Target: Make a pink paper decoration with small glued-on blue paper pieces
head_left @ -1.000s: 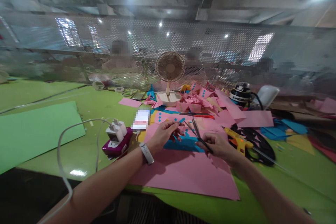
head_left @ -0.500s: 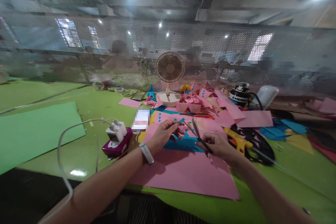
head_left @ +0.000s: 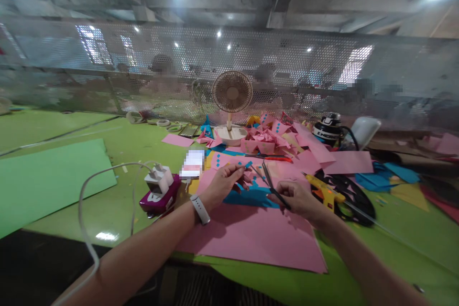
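Note:
My right hand [head_left: 292,196] is closed around the handles of dark scissors [head_left: 269,179], whose blades stand apart and point up and to the left. My left hand [head_left: 229,180] pinches a small piece of blue paper [head_left: 247,165] between thumb and forefinger, close to the blade tips. Under both hands lies a strip of blue paper [head_left: 251,197] with small blue cut pieces around it. A large pink sheet [head_left: 261,239] spreads beneath, reaching the table's front edge.
A purple power strip [head_left: 158,201] with white chargers and a phone [head_left: 192,164] stand left. Behind are a small fan [head_left: 232,93] and heaped pink paper [head_left: 268,136]. A yellow glue gun [head_left: 326,192] lies right on a black disc. A cable crosses my left forearm.

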A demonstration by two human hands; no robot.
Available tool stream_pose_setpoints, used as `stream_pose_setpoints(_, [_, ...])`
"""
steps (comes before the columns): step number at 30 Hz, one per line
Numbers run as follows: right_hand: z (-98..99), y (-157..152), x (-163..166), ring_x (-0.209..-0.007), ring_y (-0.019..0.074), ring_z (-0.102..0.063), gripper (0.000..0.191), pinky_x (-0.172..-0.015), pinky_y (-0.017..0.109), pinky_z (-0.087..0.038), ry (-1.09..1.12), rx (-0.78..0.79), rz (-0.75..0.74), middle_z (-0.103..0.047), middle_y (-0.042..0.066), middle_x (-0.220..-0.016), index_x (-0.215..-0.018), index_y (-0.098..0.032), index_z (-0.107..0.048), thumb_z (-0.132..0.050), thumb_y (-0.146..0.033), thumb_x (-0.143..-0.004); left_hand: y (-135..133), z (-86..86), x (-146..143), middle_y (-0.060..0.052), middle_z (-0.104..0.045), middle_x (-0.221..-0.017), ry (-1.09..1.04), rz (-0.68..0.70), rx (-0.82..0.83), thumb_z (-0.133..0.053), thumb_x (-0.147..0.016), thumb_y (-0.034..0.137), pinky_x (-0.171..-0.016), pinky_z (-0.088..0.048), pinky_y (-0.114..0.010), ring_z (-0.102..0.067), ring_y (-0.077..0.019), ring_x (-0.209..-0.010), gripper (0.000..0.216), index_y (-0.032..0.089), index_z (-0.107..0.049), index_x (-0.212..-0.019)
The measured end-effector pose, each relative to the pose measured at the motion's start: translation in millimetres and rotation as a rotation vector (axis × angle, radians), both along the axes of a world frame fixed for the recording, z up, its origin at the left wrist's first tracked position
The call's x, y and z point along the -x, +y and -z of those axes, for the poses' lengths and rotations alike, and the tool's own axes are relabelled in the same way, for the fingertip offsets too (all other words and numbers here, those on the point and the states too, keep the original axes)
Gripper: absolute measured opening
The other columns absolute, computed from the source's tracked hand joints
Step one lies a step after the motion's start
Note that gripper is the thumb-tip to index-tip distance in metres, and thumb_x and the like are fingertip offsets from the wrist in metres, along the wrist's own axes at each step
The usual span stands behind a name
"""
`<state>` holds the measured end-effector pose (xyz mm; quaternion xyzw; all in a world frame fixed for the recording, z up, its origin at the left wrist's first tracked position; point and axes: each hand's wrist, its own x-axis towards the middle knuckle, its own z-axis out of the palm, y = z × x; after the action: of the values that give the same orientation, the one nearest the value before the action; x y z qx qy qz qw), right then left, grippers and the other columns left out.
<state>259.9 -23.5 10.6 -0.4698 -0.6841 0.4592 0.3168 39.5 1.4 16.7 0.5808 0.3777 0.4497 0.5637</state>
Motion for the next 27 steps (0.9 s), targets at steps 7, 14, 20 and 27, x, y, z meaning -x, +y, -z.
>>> stream_pose_setpoints(7, [0.6, 1.4, -1.2, -0.042, 0.0072, -0.044, 0.038, -0.041, 0.020, -0.028, 0.002, -0.002, 0.000, -0.052, -0.004, -0.048, -0.061, -0.017, -0.049, -0.068, -0.049, -0.067, 2.0, 1.6, 0.9, -0.005, -0.067, -0.076, -0.019, -0.010, -0.008, -0.056, -0.081, 0.042, -0.049, -0.042, -0.020, -0.060, -0.0100, -0.056, 0.027, 0.015, -0.058, -0.083])
stream_pose_setpoints(14, [-1.3, -1.1, -3.0, -0.039, 0.0060, -0.041, 0.037, -0.038, 0.018, -0.023, -0.009, 0.058, -0.006, -0.057, -0.002, -0.050, -0.069, -0.017, -0.051, -0.064, -0.051, -0.071, 3.9, 2.0, -0.5, -0.009, -0.068, -0.094, -0.167, 0.003, 0.022, -0.060, -0.080, 0.037, -0.073, -0.049, -0.027, -0.064, -0.0176, -0.087, 0.027, 0.014, -0.063, -0.094])
stream_pose_setpoints(20, [3.5, 1.2, -2.8, -0.039, 0.0070, -0.045, 0.037, -0.037, 0.018, -0.023, -0.064, 0.109, -0.007, -0.057, -0.002, -0.047, -0.068, -0.017, -0.051, -0.066, -0.051, -0.069, 5.7, 4.8, 0.8, -0.011, -0.068, -0.096, -0.195, 0.030, 0.043, -0.063, -0.077, 0.040, -0.079, -0.049, -0.032, -0.063, -0.0202, -0.091, 0.033, 0.014, -0.064, -0.096])
stream_pose_setpoints(27, [11.1, 6.2, -3.3, -0.041, 0.0085, -0.050, 0.034, -0.038, 0.017, -0.026, -0.062, 0.085, -0.022, -0.056, -0.003, -0.046, -0.068, -0.017, -0.051, -0.069, -0.047, -0.068, 4.8, 5.2, 0.7, -0.009, -0.069, -0.093, -0.165, 0.040, 0.056, -0.063, -0.078, 0.038, -0.077, -0.049, -0.030, -0.064, -0.0183, -0.088, 0.028, 0.015, -0.066, -0.092])
